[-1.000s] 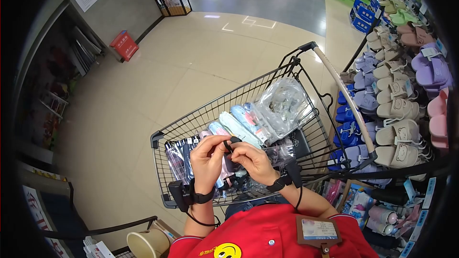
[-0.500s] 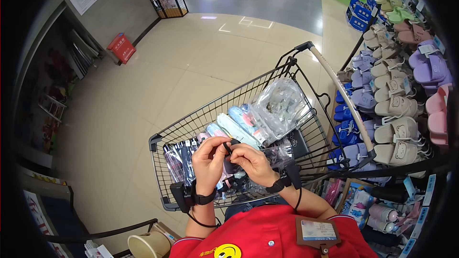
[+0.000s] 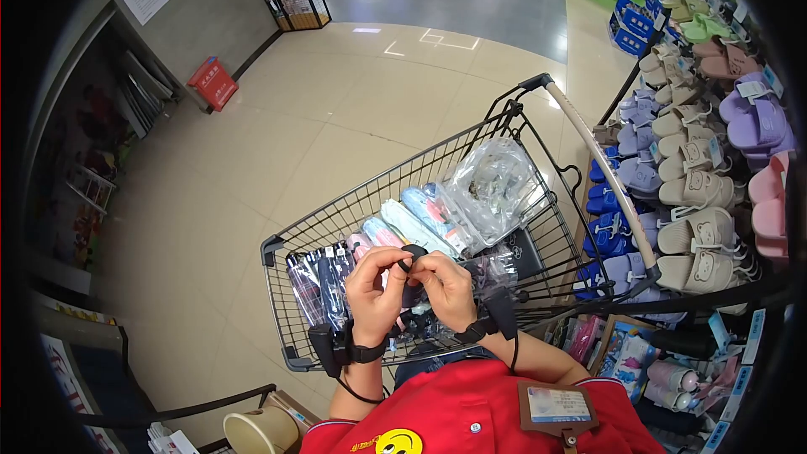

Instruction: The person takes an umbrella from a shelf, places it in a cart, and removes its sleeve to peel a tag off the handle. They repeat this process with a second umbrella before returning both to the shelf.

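Above the shopping cart (image 3: 395,166), my left hand (image 3: 376,292) and my right hand (image 3: 445,290) meet at the fingertips. Between them is a small black rounded piece (image 3: 412,256), pinched from both sides. It looks like the end of a folded umbrella's handle, but the hands cover most of it. Beneath, the cart holds folded umbrellas in clear sleeves: dark plaid ones (image 3: 308,286) at the left, then a pale one (image 3: 412,227) and a blue one (image 3: 429,208). Crumpled clear plastic bags (image 3: 496,185) lie at the cart's handle end.
Slippers (image 3: 685,176) hang on a rack at the right, with more wrapped goods (image 3: 672,374) below. A beige bucket (image 3: 261,430) stands at the lower left. A red box (image 3: 213,84) sits by the far wall. Tiled floor (image 3: 218,193) stretches beyond the cart.
Both hands have turned slightly, and the right hand's fingers point more upward. More of the black rounded piece shows between the fingertips. The cart and its contents have stayed put.
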Tool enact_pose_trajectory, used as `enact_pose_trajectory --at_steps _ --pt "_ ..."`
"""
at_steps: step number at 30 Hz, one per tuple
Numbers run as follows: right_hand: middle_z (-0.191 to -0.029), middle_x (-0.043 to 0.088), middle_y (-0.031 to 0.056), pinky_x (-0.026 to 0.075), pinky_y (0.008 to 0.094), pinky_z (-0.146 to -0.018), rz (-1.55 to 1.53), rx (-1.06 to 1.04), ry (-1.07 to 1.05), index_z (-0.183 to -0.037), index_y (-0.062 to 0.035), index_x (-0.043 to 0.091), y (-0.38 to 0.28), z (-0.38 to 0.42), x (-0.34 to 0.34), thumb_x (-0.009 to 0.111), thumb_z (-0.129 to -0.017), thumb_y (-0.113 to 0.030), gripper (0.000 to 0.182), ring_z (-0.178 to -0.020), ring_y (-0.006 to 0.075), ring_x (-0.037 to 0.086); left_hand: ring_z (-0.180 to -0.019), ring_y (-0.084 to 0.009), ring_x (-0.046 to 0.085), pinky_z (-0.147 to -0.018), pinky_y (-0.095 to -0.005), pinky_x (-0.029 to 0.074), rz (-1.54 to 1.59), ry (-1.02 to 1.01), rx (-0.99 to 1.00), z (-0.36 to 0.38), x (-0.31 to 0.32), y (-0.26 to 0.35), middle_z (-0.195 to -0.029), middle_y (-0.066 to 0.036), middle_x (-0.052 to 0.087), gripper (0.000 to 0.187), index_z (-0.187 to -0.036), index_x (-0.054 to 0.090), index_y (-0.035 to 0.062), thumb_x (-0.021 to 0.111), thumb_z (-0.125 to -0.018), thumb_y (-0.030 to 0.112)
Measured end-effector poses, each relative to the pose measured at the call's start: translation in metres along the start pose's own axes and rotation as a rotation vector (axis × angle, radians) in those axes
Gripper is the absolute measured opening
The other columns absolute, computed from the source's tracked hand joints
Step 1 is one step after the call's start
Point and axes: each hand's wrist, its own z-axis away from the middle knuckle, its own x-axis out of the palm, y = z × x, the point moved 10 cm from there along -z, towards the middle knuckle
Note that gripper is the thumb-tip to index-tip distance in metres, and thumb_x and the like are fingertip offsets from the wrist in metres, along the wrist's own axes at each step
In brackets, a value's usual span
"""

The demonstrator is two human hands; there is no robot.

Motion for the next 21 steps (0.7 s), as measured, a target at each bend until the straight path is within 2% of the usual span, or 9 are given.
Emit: enact_pose_trajectory --at_steps 2,4,5,7,10,14,16,21 --pt "-0.078 0.06 0.01 0.049 0.0263 -0.059 0.0 -0.02 0.033 -0.091 0.0008 0.057 -0.003 0.001 0.0 0.058 -0.083 0.004 0.009 -0.066 0.0172 0.062 -0.077 -0.0138 0.058 -0.069 -0.0236 0.046 0.017 -0.002 0.009 0.003 -0.001 -0.002 -0.087 -0.009 0.062 0.008 -0.09 0.062 -0.0031 0.062 -0.082 0.0" --pt "-0.076 0.062 0.0085 0.049 0.024 -0.058 -0.147 0.165 0.161 -0.089 0.0008 0.058 0.011 0.006 -0.006 0.059 -0.083 0.004 0.006 -0.066 0.0142 0.063 -0.078 -0.014 0.057 -0.07 -0.0237 0.046 0.034 -0.004 0.014 0.006 -0.001 -0.002 -0.087 -0.009 0.062 0.008 -0.09 0.062 -0.0031 0.062 -0.082 0.0" --pt "-0.076 0.062 0.0085 0.049 0.024 -0.058 -0.147 0.169 0.162 -0.089 0.0008 0.058 0.013 0.006 -0.008 0.059 -0.083 0.004 0.006 -0.066 0.0142 0.063 -0.079 -0.0141 0.057 -0.071 -0.0237 0.046 0.028 -0.012 0.016 0.008 0.001 -0.002 -0.088 -0.009 0.06 0.008 -0.09 0.062 -0.0029 0.062 -0.082 0.0" --pt "-0.076 0.063 0.0076 0.048 0.0228 -0.059 0.007 0.044 0.095 -0.087 0.0014 0.059 0.006 0.004 -0.008 0.06 -0.083 0.003 0.004 -0.068 0.0124 0.063 -0.08 -0.0142 0.056 -0.071 -0.0237 0.045 0.023 -0.02 0.016 0.011 0.001 -0.007 -0.09 -0.009 0.059 0.009 -0.091 0.063 -0.0027 0.062 -0.082 -0.001" --pt "-0.076 0.063 0.007 0.048 0.0226 -0.06 -0.107 0.114 0.124 -0.087 0.0017 0.059 0.019 0.011 -0.011 0.06 -0.083 0.002 0.005 -0.07 0.0116 0.063 -0.083 -0.0142 0.055 -0.073 -0.024 0.045 -0.042 -0.039 -0.032 0.02 0.002 -0.023 -0.093 -0.009 0.057 0.012 -0.092 0.063 -0.0023 0.063 -0.08 -0.002" --pt "-0.078 0.064 0.0075 0.049 0.0228 -0.062 -0.086 0.14 0.166 -0.088 0.0021 0.061 0.031 0.017 -0.015 0.061 -0.083 0.002 0.005 -0.071 0.0114 0.062 -0.084 -0.0155 0.055 -0.074 -0.0247 0.045 -0.072 -0.061 -0.049 0.024 0.008 -0.023 -0.094 -0.009 0.056 0.019 -0.093 0.064 -0.0013 0.067 -0.075 -0.004" --pt "-0.082 0.064 0.0086 0.049 0.0231 -0.064 -0.233 0.156 0.152 -0.088 0.0028 0.062 0.035 0.017 -0.01 0.06 -0.084 0.003 0.005 -0.072 0.012 0.062 -0.089 -0.0141 0.054 -0.075 -0.0234 0.045 -0.026 -0.004 -0.067 0.03 -0.001 -0.04 -0.096 -0.007 0.053 0.014 -0.091 0.064 -0.0007 0.065 -0.078 -0.006" --pt "-0.092 0.064 0.0114 0.05 0.025 -0.068 -0.159 0.109 0.034 -0.092 0.0041 0.062 0.017 0.009 -0.006 0.057 -0.086 0.001 0.008 -0.077 0.0148 0.062 -0.088 -0.0174 0.057 -0.076 -0.0257 0.046 -0.024 0.137 -0.062 0.037 -0.012 -0.043 -0.094 -0.009 0.061 0.015 -0.088 0.067 0.0015 0.068 -0.075 -0.004"
